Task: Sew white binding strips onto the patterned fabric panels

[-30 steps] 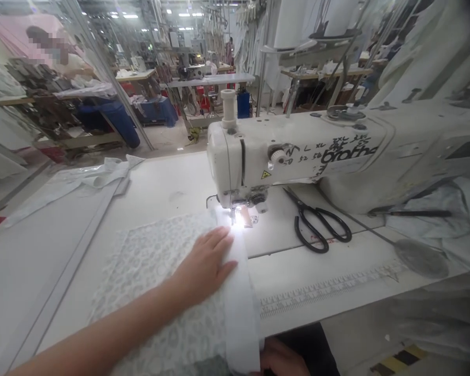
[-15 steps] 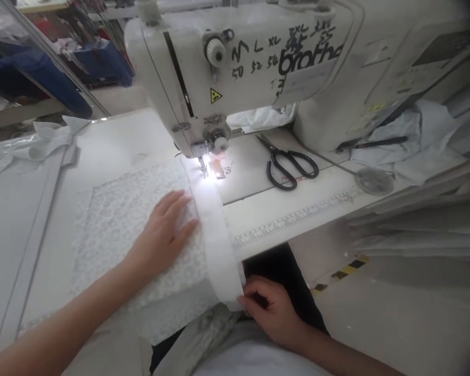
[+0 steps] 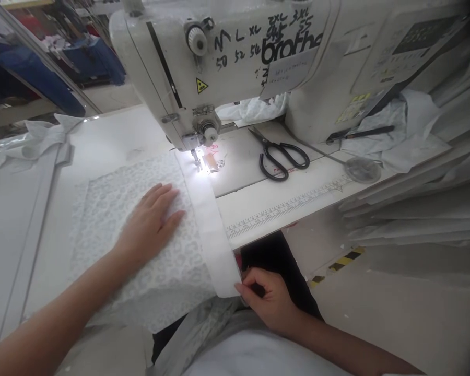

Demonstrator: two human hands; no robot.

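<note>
Here, the patterned fabric (image 3: 141, 245) is pressed flat on the bench by the open left hand (image 3: 151, 222), while its white strip (image 3: 207, 224) is pinched at the front edge by the right hand (image 3: 268, 300).

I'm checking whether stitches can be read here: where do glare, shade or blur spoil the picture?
Head view: light from the sewing machine burns out the white strip around the needle, hiding detail there; the patterned fabric under the flat left hand is evenly lit and sharp; the right hand, pinching the strip's end, sits in dimmer light; the right-hand corners darken.
</note>
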